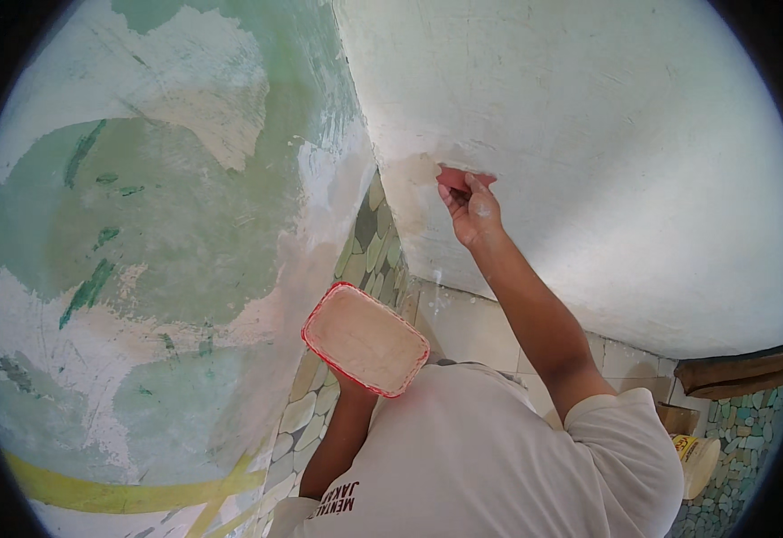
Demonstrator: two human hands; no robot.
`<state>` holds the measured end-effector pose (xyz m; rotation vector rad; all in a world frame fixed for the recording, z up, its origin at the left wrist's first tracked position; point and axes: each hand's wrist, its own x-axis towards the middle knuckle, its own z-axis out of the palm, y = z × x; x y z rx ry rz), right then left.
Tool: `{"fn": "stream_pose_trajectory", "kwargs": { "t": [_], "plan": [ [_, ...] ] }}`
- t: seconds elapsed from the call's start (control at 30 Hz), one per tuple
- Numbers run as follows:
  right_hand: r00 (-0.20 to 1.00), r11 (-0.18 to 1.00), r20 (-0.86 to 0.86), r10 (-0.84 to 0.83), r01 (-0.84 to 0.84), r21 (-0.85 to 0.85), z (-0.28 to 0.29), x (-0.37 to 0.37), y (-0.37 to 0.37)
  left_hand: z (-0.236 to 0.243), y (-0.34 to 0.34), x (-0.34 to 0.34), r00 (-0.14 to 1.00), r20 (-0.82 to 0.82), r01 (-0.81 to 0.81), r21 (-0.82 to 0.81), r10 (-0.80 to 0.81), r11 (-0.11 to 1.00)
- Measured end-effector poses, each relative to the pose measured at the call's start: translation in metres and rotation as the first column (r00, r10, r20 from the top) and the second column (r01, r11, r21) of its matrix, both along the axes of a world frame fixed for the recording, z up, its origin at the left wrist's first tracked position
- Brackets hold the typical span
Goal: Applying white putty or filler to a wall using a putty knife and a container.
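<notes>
My right hand (pixel 476 212) grips a small red putty spreader (pixel 466 178) between thumb and fingers. The spreader's edge lies against the white wall (pixel 580 117), close to the inner corner, where a damp beige patch of filler (pixel 417 184) shows. In front of my chest, my left hand (pixel 352 384) supports a red-rimmed rectangular tub (pixel 336 366) from below; its fingers are hidden by the tub. Pale beige putty (pixel 366 339) coats the inside of the tub, smooth on top.
A green wall (pixel 167 224) with whitish filler patches and a yellow stripe stands on the left. Pebble-patterned tiles (pixel 297 412) run along its foot, and beige tiles (pixel 463 323) cover the floor. At lower right are a yellowish bucket (pixel 698 466) and a brown wooden piece (pixel 737 372).
</notes>
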<state>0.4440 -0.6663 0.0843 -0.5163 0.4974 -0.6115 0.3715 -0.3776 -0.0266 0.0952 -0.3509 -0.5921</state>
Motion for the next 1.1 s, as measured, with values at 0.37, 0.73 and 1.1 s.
{"fn": "stream_pose_trajectory", "kwargs": {
  "t": [0.37,0.73,1.1],
  "plan": [
    [0.988,0.968,0.132,-0.077,0.106,-0.227,0.059,-0.015,0.004,0.014,0.021,-0.006,0.989,0.081,0.138,-0.213,-0.123,0.967],
    [0.926,0.992,-0.356,0.123,-0.119,0.034,-0.1,-0.145,0.099,0.035,0.061,-0.034,0.966,-0.259,0.049,0.241,0.016,0.969],
    [0.898,0.991,-0.426,0.107,-0.063,0.118,-0.153,-0.179,0.1,0.018,0.075,-0.047,0.96,-0.278,0.11,0.285,-0.027,0.952]
  ]
}}
